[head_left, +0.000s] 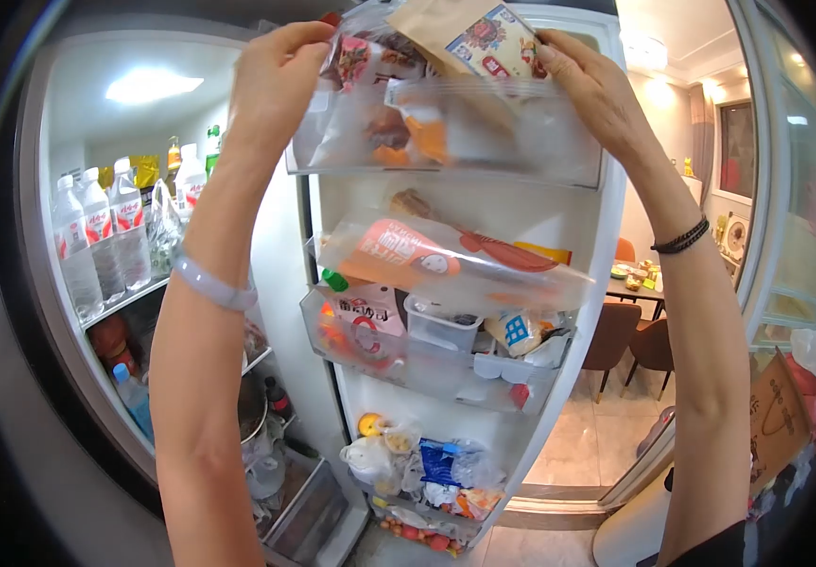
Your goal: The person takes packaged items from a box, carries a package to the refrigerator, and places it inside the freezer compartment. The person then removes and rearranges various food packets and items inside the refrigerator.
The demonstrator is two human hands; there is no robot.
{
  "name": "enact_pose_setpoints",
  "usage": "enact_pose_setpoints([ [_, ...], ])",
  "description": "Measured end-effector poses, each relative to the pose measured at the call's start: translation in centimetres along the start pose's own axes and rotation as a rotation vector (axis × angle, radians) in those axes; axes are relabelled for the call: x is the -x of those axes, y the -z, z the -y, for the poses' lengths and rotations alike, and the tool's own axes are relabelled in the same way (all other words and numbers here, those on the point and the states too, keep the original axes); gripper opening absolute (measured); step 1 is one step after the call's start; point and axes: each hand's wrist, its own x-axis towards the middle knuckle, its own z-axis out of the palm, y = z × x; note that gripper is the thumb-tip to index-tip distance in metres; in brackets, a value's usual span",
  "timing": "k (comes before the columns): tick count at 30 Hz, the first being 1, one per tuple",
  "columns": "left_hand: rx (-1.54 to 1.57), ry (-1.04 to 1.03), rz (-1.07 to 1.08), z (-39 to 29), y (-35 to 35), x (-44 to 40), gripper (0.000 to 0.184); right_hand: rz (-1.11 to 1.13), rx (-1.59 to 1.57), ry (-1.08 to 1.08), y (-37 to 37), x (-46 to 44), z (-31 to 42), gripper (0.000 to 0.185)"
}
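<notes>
Both arms reach up to the top bin (521, 142) of an open fridge door. My left hand (290, 66) is at the bin's left end, fingers bent together beside a clear plastic bag (370, 61) with red print; what they grip is hard to see. My right hand (583, 80) has its fingers on the right edge of a brown paper package (498, 42) with a coloured label, which leans out of the bin. A long clear and orange package (427, 255) lies across the door's middle bin (399, 364).
Fridge shelves at left hold water bottles (129, 222) and a blue-capped bottle (134, 397). Bags (370, 463) fill the lower door bin. Beyond the door are a dining table (649, 291), chairs (611, 335) and a cardboard box (775, 416) at right.
</notes>
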Motion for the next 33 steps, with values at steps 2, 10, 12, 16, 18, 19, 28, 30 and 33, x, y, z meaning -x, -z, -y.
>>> enact_pose_setpoints([
  [2,0.041,0.051,-0.019,-0.1,1.6,2.2,0.031,0.023,-0.040,0.009,-0.2,-0.4,-1.4,0.042],
  [10,0.212,0.358,-0.057,-0.5,4.2,14.1,0.030,0.043,-0.059,-0.169,0.3,0.3,-0.7,0.041],
  [12,0.205,0.358,-0.063,-1.0,4.9,16.2,0.029,-0.129,-0.147,-0.171,0.4,0.5,-1.8,0.048],
  [16,0.266,0.396,-0.065,-2.3,7.0,18.4,0.028,-0.306,-0.028,-0.206,3.0,4.8,-0.7,0.052],
  [18,0.258,0.407,-0.074,-3.1,8.0,19.0,0.028,-0.346,0.016,-0.233,3.3,7.3,-2.6,0.052],
  [19,0.252,0.420,-0.065,-3.4,8.3,19.3,0.028,-0.378,0.073,-0.263,3.1,8.6,-3.7,0.052],
  [28,0.258,0.478,0.070,-6.9,6.2,21.1,0.029,-0.201,0.014,-0.369,0.1,16.7,-4.8,0.048],
  [30,0.266,0.463,0.084,-8.0,5.6,20.8,0.029,-0.241,-0.105,-0.418,0.5,16.5,-5.5,0.048],
  [33,0.280,0.418,0.105,-9.5,5.4,20.5,0.030,-0.298,-0.167,-0.556,1.5,16.5,-5.7,0.047],
])
